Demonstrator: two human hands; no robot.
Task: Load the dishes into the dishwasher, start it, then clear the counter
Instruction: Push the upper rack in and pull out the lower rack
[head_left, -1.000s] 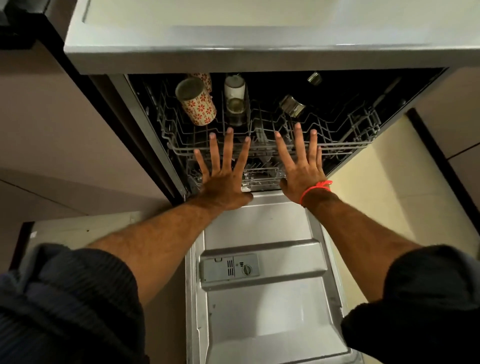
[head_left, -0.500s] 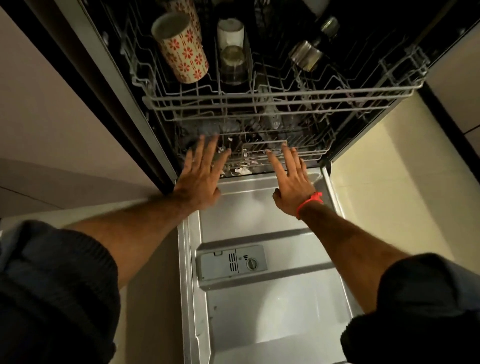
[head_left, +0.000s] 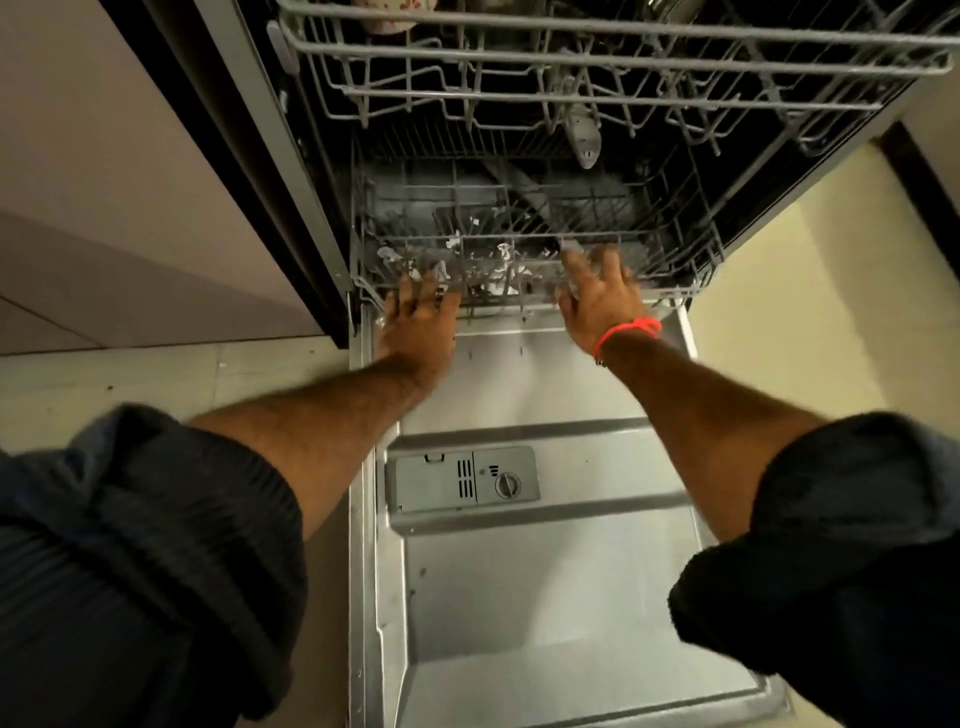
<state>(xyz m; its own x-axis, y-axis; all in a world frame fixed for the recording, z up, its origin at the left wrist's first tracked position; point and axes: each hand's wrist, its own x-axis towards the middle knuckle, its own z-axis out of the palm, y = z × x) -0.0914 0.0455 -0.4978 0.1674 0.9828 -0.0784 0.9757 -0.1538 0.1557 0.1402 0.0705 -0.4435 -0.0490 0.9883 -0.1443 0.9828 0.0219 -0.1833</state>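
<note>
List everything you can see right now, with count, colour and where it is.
Lower rack: one, grey wire, inside the dishwasher, front edge at the hands.
Upper rack: one, grey wire, top of view.
Patterned cup: one, white and red, upper rack, mostly cut off.
Dishwasher door: one, steel, folded down flat.
Detergent dispenser: one, grey, on the door.
Left hand: at the lower rack's front; grip blurred.
Right hand: orange wristband, same edge; blurred.

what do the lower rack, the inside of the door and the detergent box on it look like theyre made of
Lower rack: thin wire, apparently metal under a grey coating; matte, no glint.
Door inner panel: looks like stainless steel; pressed ridges and a soft brushed sheen.
Detergent dispenser: grey moulded plastic, judging by its dull surface, slotted vents and round knob.
</note>
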